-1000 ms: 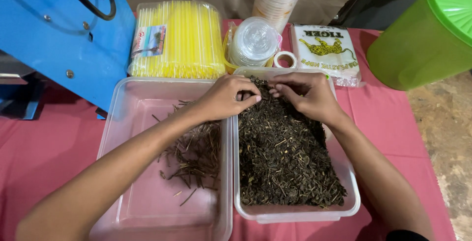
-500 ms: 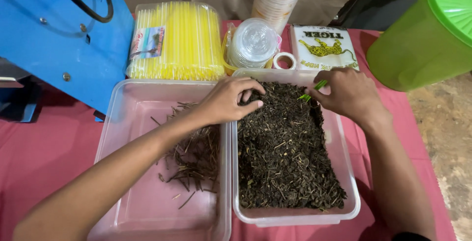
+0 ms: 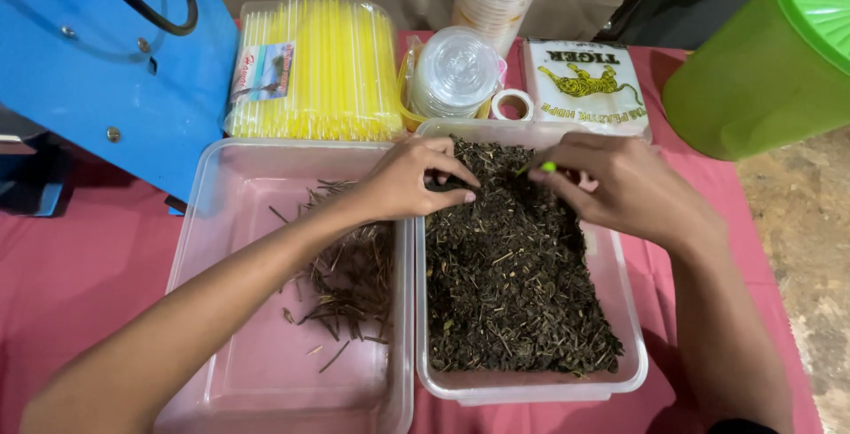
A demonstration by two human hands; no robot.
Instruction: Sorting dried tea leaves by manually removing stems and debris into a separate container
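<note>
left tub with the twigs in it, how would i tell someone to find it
Start at the big blue machine at the table's far left corner; in front of it two clear plastic tubs sit side by side on the red cloth. The left tub is the one the left hand reaches across. Unlike the right tub, packed with dark dried leaves, it holds only a thin scatter of brown twigs and shows a mostly bare bottom.

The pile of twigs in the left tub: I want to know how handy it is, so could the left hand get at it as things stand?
Probably yes: the left hand lies over the wall between the tubs, the twigs just beside its wrist, uncovered.
</note>
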